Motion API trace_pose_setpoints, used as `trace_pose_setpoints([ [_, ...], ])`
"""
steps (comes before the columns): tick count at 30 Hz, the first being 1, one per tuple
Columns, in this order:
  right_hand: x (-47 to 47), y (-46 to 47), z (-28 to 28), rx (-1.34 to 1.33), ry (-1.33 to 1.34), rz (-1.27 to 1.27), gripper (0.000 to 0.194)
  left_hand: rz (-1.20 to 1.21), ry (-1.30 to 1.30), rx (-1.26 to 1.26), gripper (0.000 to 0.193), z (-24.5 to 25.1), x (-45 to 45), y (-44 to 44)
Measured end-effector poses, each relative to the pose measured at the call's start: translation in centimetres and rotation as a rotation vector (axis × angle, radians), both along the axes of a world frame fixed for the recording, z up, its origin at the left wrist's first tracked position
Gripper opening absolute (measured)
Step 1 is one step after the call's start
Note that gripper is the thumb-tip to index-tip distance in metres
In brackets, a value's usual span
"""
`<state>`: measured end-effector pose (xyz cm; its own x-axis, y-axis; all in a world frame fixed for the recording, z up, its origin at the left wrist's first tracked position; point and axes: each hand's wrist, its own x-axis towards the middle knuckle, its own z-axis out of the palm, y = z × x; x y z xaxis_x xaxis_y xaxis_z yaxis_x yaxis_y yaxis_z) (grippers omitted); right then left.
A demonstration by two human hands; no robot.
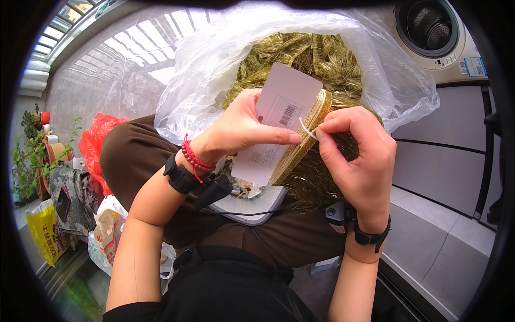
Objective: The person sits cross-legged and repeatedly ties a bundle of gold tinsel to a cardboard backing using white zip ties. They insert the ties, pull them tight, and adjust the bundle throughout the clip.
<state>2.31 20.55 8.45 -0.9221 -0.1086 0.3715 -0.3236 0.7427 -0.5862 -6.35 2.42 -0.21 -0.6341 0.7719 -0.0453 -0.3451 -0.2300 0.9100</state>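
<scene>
My left hand (249, 124) holds a white card tag (277, 104) with a barcode, its thumb lying over the card towards a flat bundle of gold braided trim (310, 129) pressed against it. Between the thumb and forefinger of my right hand (354, 149) is one end of a thin white plastic strip (307, 129), which curves up beside the trim. Gold-green tinsel (342, 60) fills a large clear plastic bag (193, 80) behind both hands, and more tinsel hangs below the card.
A white tray or stool top (257, 205) with small scraps sits between my knees. A red plastic bag (98, 141), a yellow bag (44, 229) and potted plants (40, 157) stand at the left. A washing machine (462, 44) and grey cabinet (442, 173) are at the right.
</scene>
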Motion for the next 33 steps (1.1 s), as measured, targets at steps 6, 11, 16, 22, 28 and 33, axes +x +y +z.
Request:
trace_pose_setpoints([
  [6, -0.13, -0.14, -0.33, -0.041, 0.017, -0.009, 0.017, -0.010, -0.008, -0.013, 0.041, 0.00, -0.04, 0.02],
  [11, -0.13, -0.10, -0.35, -0.031, 0.018, -0.015, 0.017, -0.011, -0.010, -0.007, 0.040, -0.03, -0.03, 0.03],
  [16, 0.00, -0.03, -0.12, -0.019, 0.000, -0.022, 0.015, -0.013, 0.005, -0.016, 0.041, 0.01, -0.05, -0.05],
  [22, 0.13, 0.18, 0.20, -0.041, -0.030, -0.016, 0.013, -0.002, -0.003, 0.004, 0.041, 0.03, -0.12, -0.08],
  [28, 0.18, 0.14, 0.28, -0.046, -0.044, -0.024, 0.014, -0.006, -0.026, 0.008, 0.041, 0.09, -0.11, -0.13],
  [33, 0.12, 0.18, 0.47, -0.030, -0.046, -0.007, 0.013, -0.008, -0.029, 0.000, 0.041, 0.17, -0.14, -0.16],
])
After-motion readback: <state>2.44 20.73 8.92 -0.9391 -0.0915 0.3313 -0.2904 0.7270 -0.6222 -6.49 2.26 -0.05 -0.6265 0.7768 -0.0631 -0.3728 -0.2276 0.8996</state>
